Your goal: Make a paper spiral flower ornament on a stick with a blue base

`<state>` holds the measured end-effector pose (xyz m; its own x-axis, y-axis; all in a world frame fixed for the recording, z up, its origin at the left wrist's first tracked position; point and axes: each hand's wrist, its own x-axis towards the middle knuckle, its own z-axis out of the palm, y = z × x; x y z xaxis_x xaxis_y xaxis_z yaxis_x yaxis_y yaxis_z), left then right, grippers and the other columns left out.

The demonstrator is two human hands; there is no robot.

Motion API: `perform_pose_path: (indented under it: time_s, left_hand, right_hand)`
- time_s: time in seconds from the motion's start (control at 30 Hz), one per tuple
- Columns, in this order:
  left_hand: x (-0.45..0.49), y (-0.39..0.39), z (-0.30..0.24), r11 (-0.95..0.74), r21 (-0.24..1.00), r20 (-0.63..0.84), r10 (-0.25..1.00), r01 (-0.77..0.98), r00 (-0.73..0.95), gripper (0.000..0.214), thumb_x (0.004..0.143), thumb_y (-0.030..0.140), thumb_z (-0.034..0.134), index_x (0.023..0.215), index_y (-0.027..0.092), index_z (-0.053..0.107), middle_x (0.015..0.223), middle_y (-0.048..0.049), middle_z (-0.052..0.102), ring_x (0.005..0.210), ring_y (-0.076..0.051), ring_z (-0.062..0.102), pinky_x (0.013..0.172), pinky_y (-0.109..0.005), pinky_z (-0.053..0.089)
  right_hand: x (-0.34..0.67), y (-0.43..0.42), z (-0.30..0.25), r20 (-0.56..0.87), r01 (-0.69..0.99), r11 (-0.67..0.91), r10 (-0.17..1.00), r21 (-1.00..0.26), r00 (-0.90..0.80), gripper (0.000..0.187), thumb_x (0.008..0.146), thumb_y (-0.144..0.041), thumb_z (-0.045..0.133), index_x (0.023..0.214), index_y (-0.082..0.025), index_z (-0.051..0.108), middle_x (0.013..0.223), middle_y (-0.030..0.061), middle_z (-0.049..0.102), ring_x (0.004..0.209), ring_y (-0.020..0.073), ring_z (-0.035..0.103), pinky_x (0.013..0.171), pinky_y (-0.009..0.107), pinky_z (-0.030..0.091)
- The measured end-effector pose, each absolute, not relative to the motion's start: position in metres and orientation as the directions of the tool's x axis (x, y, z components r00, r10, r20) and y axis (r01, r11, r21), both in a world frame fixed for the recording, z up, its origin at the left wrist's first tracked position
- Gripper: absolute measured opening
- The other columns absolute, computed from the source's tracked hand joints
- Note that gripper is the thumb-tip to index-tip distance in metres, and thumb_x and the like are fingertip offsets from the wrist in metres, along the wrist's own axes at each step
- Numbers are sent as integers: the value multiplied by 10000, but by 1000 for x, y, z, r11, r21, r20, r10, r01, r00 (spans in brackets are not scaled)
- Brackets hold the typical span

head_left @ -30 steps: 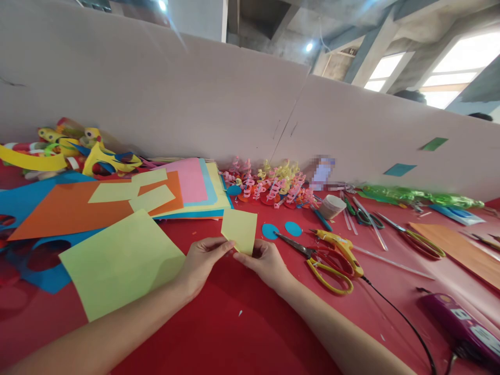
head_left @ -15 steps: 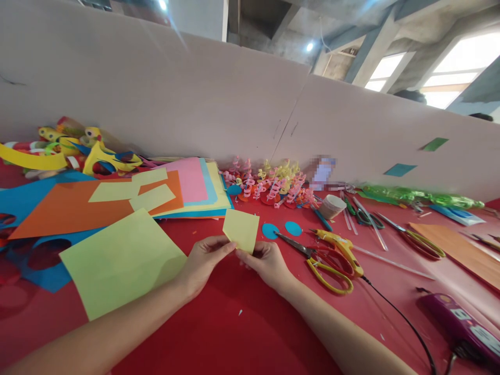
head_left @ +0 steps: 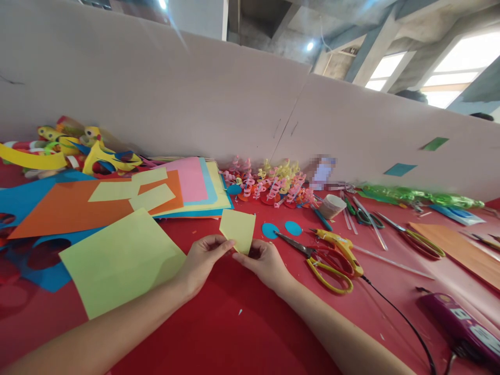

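Observation:
A small pale yellow piece of paper (head_left: pixel 239 229) is held up between my two hands, above the red table. My left hand (head_left: pixel 207 260) pinches its lower left edge between thumb and fingers. At the lower right edge, my right hand (head_left: pixel 263 263) grips it the same way. To the left of my hands lies a larger yellow-green sheet (head_left: pixel 121 258). Two blue paper discs (head_left: pixel 292 228) rest just beyond my right hand, one touched by the tip of the red-and-yellow-handled scissors (head_left: pixel 312 255).
A yellow glue gun (head_left: pixel 339 247) with a black cord lies at right, near a purple device (head_left: pixel 457 323). Behind are coiled paper strips (head_left: pixel 279 185), a paper cup (head_left: pixel 332 207) and more scissors (head_left: pixel 417 239). Stacked coloured sheets (head_left: pixel 191 182) sit left, before a pale partition (head_left: pixel 156 99).
The small yellow paper has shifted slightly left and turned a little in my hands. My right thumb has moved slightly left along its lower edge. Everything else stays put.

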<state>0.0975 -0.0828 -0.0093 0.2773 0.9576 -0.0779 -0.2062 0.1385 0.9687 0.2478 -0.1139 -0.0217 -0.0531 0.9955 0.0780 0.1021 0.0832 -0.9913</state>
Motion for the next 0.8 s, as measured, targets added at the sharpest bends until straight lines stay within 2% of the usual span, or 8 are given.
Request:
perform_pose_path:
  time_s: [0.1,0.33,0.57,0.67,0.8]
  left_hand:
    - [98,-83,-9,147,968,-88,957,-201,277,185,629,331,748,599,171,660,617,6,635,649,-131,571,668,-232,458]
    - [98,-84,-8,142,969,-80,954,-202,288,175,629,335,744,645,168,693,673,-25,683,699,-167,616,722,-280,488]
    - [96,-84,-8,171,958,-73,923,-232,379,155,686,306,708,768,178,733,774,-50,723,789,-197,634,793,-324,485]
    - [95,-84,-5,178,955,-66,906,-236,419,135,704,297,697,743,171,725,758,-41,711,769,-181,623,793,-315,482]
    - [96,-84,-4,184,953,-79,917,-241,390,136,693,299,710,662,167,701,667,-8,674,682,-142,592,748,-288,481]
  right_hand:
    - [248,-114,-22,70,96,73,997,-993,-40,278,678,-396,676,815,-155,689,791,55,713,662,190,622,610,289,470]
    - [248,-116,-19,86,186,88,996,-979,-19,257,701,-395,635,689,-143,686,565,12,647,460,112,506,443,224,366]
    - [250,-116,-14,66,176,71,997,-982,-34,342,710,-464,624,568,-152,638,497,28,610,417,108,478,422,224,353]
    - [250,-117,-13,54,162,61,997,-985,-48,353,721,-475,618,571,-155,629,498,22,604,418,101,474,429,217,358]
    - [249,-117,-14,13,136,26,996,-990,-93,385,740,-510,590,587,-159,623,502,7,594,419,94,477,435,210,367]
